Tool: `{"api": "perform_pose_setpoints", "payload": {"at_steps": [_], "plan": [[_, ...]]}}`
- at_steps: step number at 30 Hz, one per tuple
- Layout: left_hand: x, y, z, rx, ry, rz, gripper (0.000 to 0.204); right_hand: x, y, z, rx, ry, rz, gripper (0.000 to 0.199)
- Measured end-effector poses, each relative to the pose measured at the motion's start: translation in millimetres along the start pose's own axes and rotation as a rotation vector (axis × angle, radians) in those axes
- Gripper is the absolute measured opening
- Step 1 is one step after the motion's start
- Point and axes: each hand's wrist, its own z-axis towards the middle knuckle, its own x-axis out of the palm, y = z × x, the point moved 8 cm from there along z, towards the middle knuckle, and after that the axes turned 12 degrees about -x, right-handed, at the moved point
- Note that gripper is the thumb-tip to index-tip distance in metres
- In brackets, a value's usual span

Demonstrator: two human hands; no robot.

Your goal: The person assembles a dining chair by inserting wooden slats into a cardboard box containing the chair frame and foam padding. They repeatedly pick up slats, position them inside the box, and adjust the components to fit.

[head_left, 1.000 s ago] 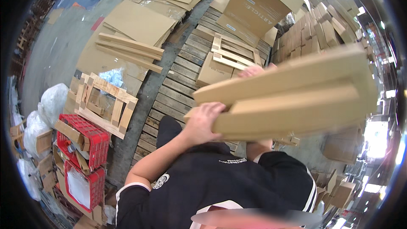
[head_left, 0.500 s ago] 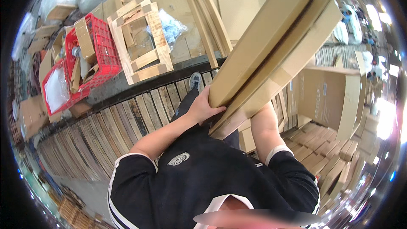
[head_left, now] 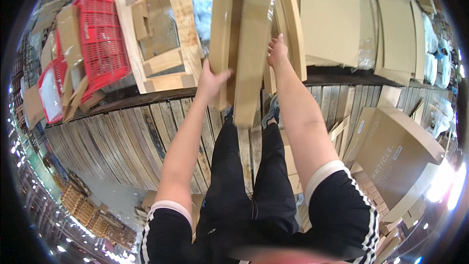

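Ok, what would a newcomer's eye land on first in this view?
Probably the long folded cardboard at top centre, between the left hand and the right hand. Next, the bright red crate at upper left, with a pale wooden frame just right of it. The big open cardboard box at right also stands out.

In front of me, my long, grooved tan cardboard piece [head_left: 254, 44] points away, its near end past the surface's [head_left: 337, 76] near edge.

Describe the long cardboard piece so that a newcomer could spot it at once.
From the slatted wooden deck, follow the black trousers upward. Between the left hand and right hand is the long cardboard piece. A dark lengthwise groove sets it apart from the flat sheets at right.
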Motion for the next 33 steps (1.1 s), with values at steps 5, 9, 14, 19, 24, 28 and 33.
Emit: {"api": "perform_pose_setpoints", "payload": {"at_steps": [5, 9, 14, 19, 24, 28, 33], "plan": [[13.0, 145.8, 107.8, -0.261, -0.271, 0.152, 0.065, -29.3, -115.8, 1.9, -0.223, 0.392, -0.536, 0.091], [39.2, 189.1, 116.9, -0.296, -0.257, 0.129, 0.068, -26.3, -128.0, -4.6, -0.579, 0.161, -1.036, 0.106], [43.7, 190.8, 111.2, -0.404, -0.129, -0.056, 0.075, 10.8, -110.4, -7.6, -0.430, 0.240, -0.908, 0.114], [21.1, 170.5, 99.8, -0.336, 0.050, -0.376, 0.070, 4.2, -75.8, -33.4, -0.236, 0.478, -0.491, 0.098], [5.0, 153.0, 80.3, -0.529, 0.242, -0.847, 0.069, -36.4, -44.9, -68.9, 0.229, 0.508, 0.288, 0.079], [15.7, 112.5, 62.1, -0.493, 0.212, -1.022, 0.075, -20.5, -4.7, -95.3, 0.133, 0.768, 0.448, 0.082], [13.7, 23.4, 19.9, 0.155, -0.712, 0.699, 0.063, -38.4, 16.5, -94.2, -0.494, 0.394, -0.663, 0.080]]}}
